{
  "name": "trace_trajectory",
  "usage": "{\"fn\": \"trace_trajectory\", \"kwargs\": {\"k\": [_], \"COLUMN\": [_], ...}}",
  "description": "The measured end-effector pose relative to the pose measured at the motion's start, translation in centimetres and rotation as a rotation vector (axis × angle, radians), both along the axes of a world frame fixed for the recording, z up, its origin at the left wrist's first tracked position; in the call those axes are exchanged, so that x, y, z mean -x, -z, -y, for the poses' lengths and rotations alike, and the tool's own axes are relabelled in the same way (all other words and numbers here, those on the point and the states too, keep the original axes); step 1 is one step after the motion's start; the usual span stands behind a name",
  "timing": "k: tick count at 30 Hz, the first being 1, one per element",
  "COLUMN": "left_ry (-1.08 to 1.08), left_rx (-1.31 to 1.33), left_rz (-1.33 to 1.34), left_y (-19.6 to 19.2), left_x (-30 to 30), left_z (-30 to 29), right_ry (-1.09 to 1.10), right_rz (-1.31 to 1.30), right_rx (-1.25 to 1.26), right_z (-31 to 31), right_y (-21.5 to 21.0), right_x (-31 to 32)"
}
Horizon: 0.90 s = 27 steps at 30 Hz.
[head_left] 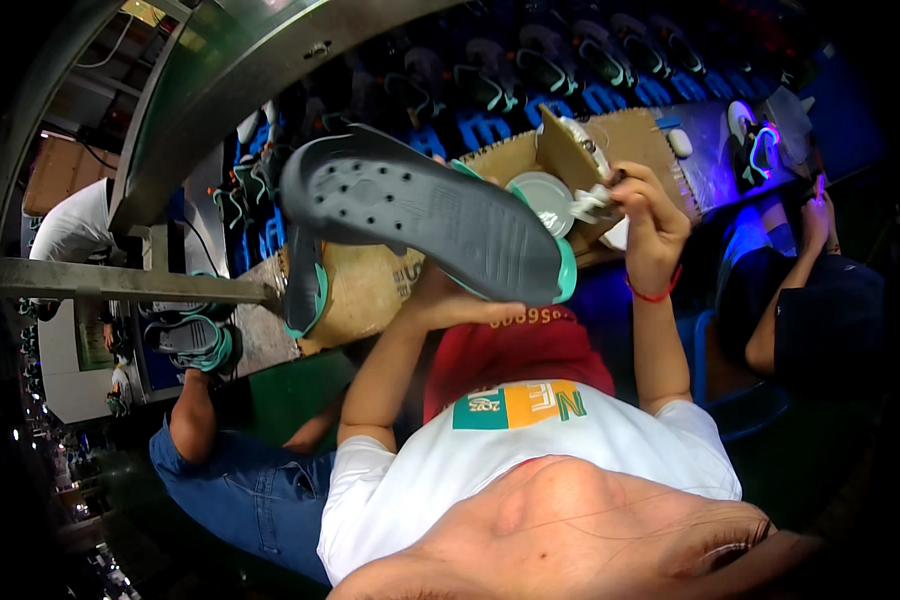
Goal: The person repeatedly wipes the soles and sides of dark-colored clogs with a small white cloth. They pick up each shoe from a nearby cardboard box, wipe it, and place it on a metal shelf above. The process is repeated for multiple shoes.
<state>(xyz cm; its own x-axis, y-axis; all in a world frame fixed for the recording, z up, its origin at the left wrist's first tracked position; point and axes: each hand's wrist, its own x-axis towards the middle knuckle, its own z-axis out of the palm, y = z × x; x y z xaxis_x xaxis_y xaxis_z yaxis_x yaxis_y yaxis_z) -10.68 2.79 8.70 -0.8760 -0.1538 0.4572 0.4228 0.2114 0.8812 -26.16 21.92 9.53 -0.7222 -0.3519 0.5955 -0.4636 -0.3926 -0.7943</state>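
A dark grey shoe sole (420,215) with a teal rim and several small holes lies across my left hand (460,300), whose fingers are partly hidden beneath it. My right hand (655,225) is raised to the right, fingers pinched on a small white, lumpy thing (592,203) whose kind I cannot make out. Just beside that hand stands an upright cardboard flap (572,160) with white residue on its edge. Behind the sole's toe is a round white dish (542,192). A second grey and teal sole (307,280) rests on the cardboard to the left.
Rows of dark shoes (490,80) on blue supports run along the back. A metal bar (140,280) crosses at left, near a co-worker's hand with stacked soles (195,340). Another person (820,300) sits at right, by a shoe (752,145) under purple light.
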Motion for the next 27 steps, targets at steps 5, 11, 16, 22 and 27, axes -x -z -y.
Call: {"fn": "trace_trajectory", "kwargs": {"k": [5,11,16,22,27], "left_ry": [-0.089,-0.135,-0.837,-1.004,-0.711], "left_rx": [-0.228,-0.07,1.253,0.774,0.32], "left_rz": [-0.046,0.067,-0.629,0.05,0.073], "left_y": [-10.0,-17.9,-17.6,-17.9,-17.9], "left_x": [8.5,22.0,16.3,15.2,20.6], "left_z": [3.8,15.1,12.6,21.5,21.7], "right_ry": [0.083,0.006,0.011,-0.068,-0.013], "right_rz": [0.143,0.096,0.154,0.202,0.21], "right_rx": [0.144,0.01,-0.034,-0.063,-0.098], "right_z": [-2.9,-3.5,-5.0,-4.4,-4.7], "right_y": [0.4,-0.1,1.1,1.4,1.7], "right_x": [-0.6,-1.7,-1.9,-2.1,-2.0]}}
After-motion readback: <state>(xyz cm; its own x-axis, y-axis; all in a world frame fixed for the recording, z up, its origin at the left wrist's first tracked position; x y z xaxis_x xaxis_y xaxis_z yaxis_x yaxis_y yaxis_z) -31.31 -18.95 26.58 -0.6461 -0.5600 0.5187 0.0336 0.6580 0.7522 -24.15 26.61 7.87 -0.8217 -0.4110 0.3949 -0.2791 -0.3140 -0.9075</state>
